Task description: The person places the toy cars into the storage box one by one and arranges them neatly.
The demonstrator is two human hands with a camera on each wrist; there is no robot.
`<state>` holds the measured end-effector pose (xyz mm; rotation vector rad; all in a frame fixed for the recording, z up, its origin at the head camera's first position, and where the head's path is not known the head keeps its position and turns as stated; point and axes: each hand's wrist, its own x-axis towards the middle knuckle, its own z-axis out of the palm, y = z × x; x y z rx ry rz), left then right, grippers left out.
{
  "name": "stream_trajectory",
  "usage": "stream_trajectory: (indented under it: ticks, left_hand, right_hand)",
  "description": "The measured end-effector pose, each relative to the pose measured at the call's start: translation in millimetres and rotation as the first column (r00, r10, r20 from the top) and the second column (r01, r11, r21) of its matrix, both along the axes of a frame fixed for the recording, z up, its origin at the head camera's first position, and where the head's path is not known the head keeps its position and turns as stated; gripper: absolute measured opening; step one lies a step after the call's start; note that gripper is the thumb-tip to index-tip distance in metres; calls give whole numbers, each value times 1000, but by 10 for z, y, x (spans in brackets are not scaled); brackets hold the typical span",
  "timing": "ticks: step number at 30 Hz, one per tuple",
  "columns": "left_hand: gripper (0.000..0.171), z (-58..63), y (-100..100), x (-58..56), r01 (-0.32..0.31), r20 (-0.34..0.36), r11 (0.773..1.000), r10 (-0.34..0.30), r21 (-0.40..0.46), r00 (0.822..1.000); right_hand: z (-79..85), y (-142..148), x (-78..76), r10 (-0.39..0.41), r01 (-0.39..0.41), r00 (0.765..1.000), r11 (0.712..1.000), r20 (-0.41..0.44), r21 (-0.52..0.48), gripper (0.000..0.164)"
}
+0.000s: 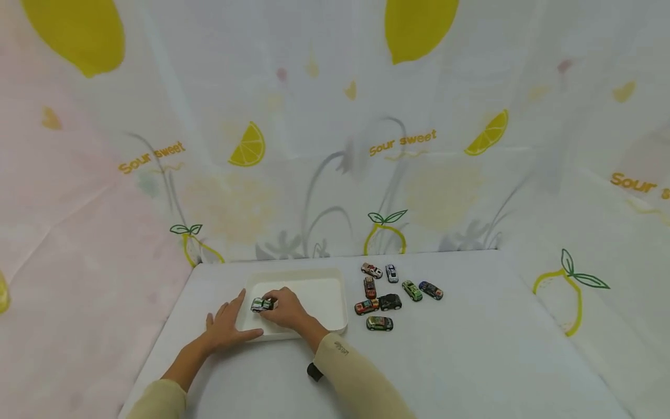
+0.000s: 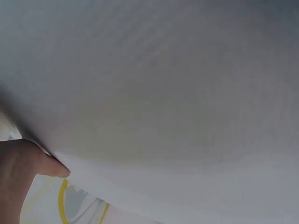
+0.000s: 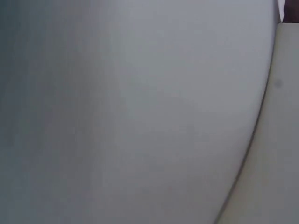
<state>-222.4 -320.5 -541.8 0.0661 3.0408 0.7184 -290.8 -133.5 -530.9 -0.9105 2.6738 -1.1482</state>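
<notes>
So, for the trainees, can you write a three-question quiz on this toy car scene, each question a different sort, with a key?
1. Multiple choice: what is the right hand pinching?
a) a black toy car
b) a white-and-green toy car
c) a red toy car

2. True or false: the left hand is at the near-left corner of the white tray, holding no toy car.

3. Fill in the gap: in the head view, ____ loose toy cars lie on the table to the right of the tray.

Key: 1. b; 2. true; 3. eight.
</notes>
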Motion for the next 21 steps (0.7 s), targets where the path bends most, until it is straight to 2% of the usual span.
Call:
stream_trajectory:
  ticks: [4,8,14,21]
  left_hand:
    - [111,-44,19,3,-18,2,1000,18,20,1000]
    - [111,-15,7,-16,-13,-5,1000,13,2,1000]
    - [113,50,-14,-17,-15,39,1000,14,7,999]
    - [111,28,9,-9,-14,42,1000,13,25,999]
  right_hand:
    - [-73,-12,1,11,-11,1000,999,-11,51,29]
    - [-60,-15,-5,-14,11,998,999,60,40,29]
    - [-69,-40,-16,-33,30,986,999,165,24,30]
    - [-36,-18,0,-52,60,966,998,252,-22,26]
